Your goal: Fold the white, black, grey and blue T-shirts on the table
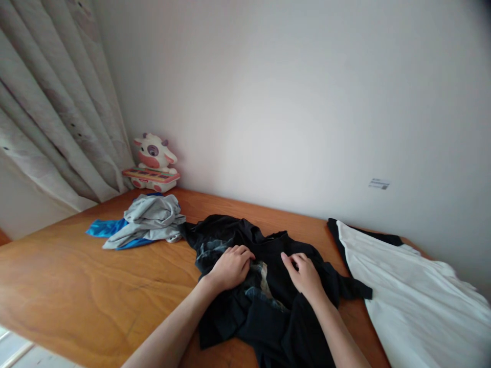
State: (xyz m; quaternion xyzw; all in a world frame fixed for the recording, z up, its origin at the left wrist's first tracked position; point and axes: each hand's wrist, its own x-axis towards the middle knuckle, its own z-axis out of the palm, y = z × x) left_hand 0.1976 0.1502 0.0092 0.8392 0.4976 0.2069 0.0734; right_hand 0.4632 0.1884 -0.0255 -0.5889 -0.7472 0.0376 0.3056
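A black shirt (276, 245) with a pale and bluish print lies crumpled in front of me, one sleeve stretched out to the right. My left hand (233, 266) is on the printed part, its fingers curled down into the cloth; the thumb is hidden beneath. Over the right side of the shirt is my right hand (303, 272), thumb held apart from the bent fingers and no cloth visible in the gap. Folds run across the lower part of the shirt between my forearms.
The shirt rests on a wooden tabletop (95, 291) against a wall. Grey and blue clothes (153, 217) are heaped at left. White clothing (418, 291) with black cloth under it lies at right. A cow-shaped toy keyboard (153, 163) stands in the back corner beside a curtain (57, 102).
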